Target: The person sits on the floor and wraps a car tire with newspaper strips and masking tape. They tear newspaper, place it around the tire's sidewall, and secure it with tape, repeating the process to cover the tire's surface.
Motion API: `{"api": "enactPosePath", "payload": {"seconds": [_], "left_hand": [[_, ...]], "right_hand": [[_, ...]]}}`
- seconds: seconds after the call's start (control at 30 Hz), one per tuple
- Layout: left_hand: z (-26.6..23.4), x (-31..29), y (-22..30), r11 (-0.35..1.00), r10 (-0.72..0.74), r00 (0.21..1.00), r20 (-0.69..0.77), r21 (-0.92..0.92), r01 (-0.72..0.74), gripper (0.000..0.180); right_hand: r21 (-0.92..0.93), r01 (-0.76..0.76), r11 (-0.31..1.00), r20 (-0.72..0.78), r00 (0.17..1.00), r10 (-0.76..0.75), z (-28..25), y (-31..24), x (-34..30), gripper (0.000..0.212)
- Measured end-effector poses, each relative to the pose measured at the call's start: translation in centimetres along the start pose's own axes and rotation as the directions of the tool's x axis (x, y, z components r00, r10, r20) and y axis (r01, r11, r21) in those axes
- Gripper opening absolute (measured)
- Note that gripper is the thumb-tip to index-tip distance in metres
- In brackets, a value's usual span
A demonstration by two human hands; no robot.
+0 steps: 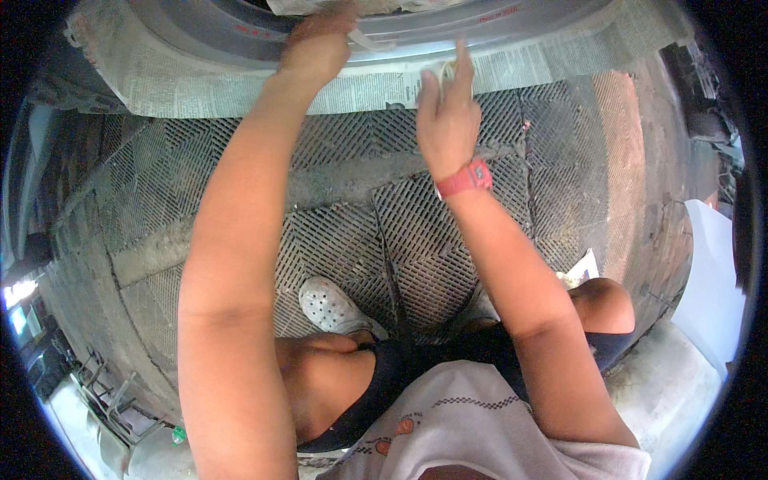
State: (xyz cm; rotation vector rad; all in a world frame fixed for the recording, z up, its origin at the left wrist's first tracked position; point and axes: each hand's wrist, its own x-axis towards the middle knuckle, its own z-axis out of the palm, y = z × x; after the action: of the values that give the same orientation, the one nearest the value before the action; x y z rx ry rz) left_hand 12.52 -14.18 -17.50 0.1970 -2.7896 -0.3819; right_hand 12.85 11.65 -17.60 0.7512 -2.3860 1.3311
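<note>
Newspaper (240, 92) is spread along the lower edge of a grey vehicle body panel (200, 32) at the top of the head view, covering it from the far left across to the right, above a floor of dark metal grating (352, 232). Toward the left of centre, the left hand (318, 44) reaches up onto the panel just above the paper; its fingers are curled and press a strip of pale masking tape (370, 42) against the surface, the strip running off to the right of the knuckles. Just right of it, the right hand (446, 120) is raised with its back to the camera, fingers loosely bent, the forefinger and thumb pinching something small and pale at the paper's edge; what exactly it is cannot be made out. A red wristwatch (464, 179) sits on that wrist. Lower down, between the forearms, a white perforated clog (332, 306) rests on the grating.
</note>
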Motion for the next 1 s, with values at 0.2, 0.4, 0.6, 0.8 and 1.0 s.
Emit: {"api": "enactPosePath", "payload": {"seconds": [0.2, 0.4, 0.6, 0.8, 1.0], "left_hand": [[-0.2, -0.7, 0.2, 0.996, -0.082, 0.995, -0.061, -0.027, 0.08, 0.023], [0.0, -0.4, 1.2, 0.988, -0.144, 0.989, -0.037, -0.067, 0.141, 0.025], [0.5, -0.5, 2.2, 0.988, -0.155, 0.976, -0.152, -0.044, 0.15, 0.026], [0.9, -0.7, 3.2, 0.991, -0.135, 0.951, -0.277, -0.016, 0.136, 0.03], [2.8, 0.1, 4.3, 0.962, -0.226, 0.886, -0.404, 0.053, 0.269, 0.03]], "right_hand": [[-0.468, 0.03, 0.883, 0.199, 0.977, 0.073, 4.4, -1.3, 6.5, 0.059], [-0.59, 0.051, 0.806, 0.249, 0.961, 0.122, 9.0, 2.0, 6.6, 0.051], [-0.443, -0.136, 0.886, 0.03, 0.986, 0.167, 9.0, 3.2, 6.6, 0.036], [-0.361, -0.247, 0.899, -0.078, 0.969, 0.235, 6.8, 2.6, 7.8, 0.041], [-0.409, -0.304, 0.861, -0.159, 0.952, 0.261, 7.7, 2.4, 9.6, 0.042]]}}
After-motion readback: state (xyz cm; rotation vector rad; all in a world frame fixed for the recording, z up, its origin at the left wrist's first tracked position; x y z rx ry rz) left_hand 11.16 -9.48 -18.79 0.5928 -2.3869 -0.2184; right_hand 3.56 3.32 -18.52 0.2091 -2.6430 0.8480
